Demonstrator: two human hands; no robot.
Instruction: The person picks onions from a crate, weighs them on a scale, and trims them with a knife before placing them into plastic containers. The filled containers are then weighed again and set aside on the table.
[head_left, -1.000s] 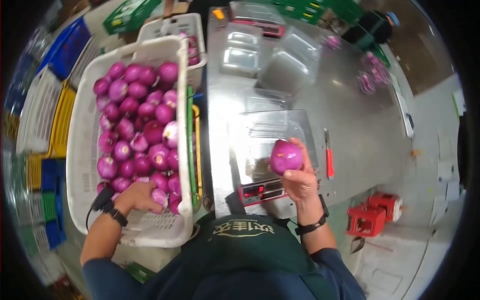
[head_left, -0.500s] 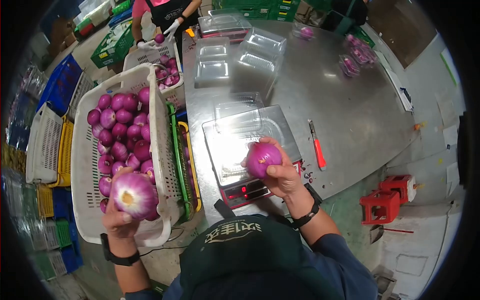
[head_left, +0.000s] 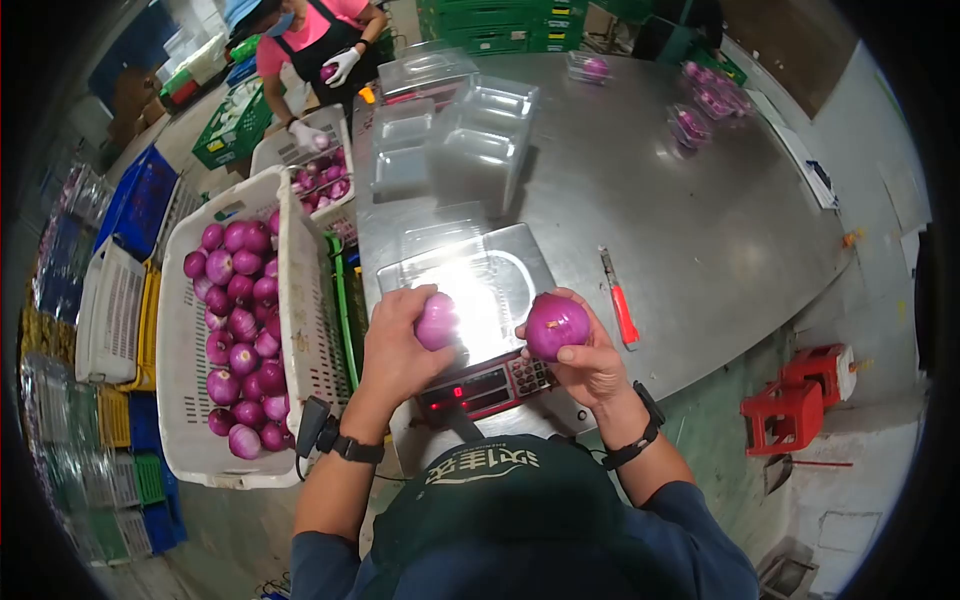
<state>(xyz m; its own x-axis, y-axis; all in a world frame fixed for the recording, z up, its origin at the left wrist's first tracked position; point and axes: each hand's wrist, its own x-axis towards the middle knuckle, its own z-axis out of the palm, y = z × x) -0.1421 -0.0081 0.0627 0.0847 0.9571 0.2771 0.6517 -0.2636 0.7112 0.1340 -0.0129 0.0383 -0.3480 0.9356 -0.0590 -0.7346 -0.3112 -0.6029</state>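
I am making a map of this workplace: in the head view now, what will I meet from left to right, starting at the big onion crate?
Large white crate of onions, onion in the left hand, onion in the right hand, red-handled knife, red stools.

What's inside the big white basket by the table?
The basket has lots of round purple onions piled up inside. You can see the ones on top, but they cover the ones below, so what's at the bottom of the pile can't be seen.
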